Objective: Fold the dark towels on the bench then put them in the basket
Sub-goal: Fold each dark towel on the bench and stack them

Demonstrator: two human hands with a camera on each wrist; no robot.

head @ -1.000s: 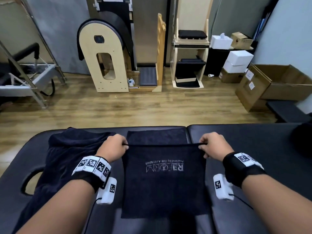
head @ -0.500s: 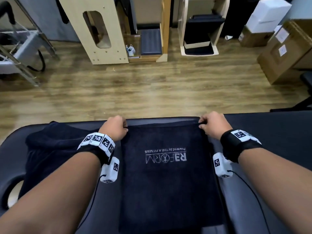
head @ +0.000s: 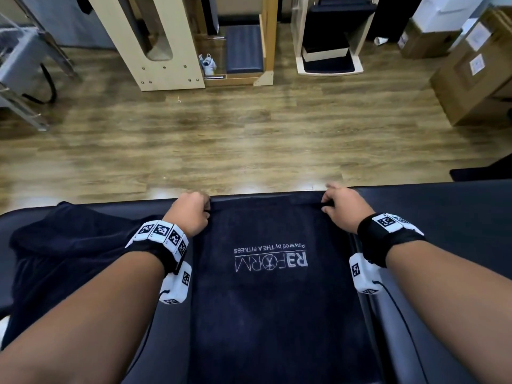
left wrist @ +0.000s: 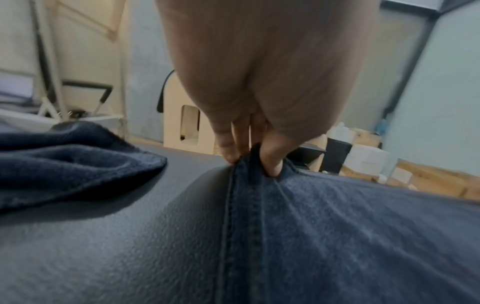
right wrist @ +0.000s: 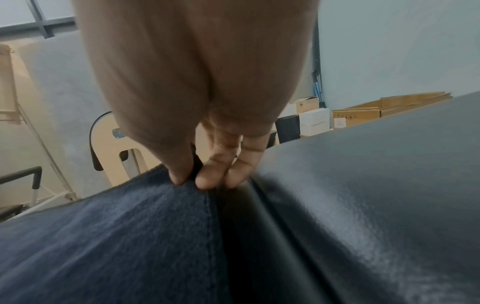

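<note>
- Black padded vinyl bench (head: 443, 217): spans the lower part of the head view; a seam between two cushions runs just right of the flat towel.
- Dark navy terry towel with white "REFORM" lettering (head: 277, 314): lies flat on the bench between both forearms, its far edge at the bench's far edge. The lettering reads upside down from the head view.
- Crumpled dark navy towel (head: 69, 259): heaped on the bench left of the flat towel, partly under the left forearm.
- Left hand (head: 191, 213): fingers curled, thumb and fingertips (left wrist: 228, 152) pinching the flat towel's far left corner; cloth puckers at the grip.
- Right hand (head: 343, 209): thumb and fingertips (right wrist: 207, 176) pinching the far right corner, beside the cushion seam.
- White marker blocks on black wristbands (head: 163, 234): one set on each wrist.
</note>
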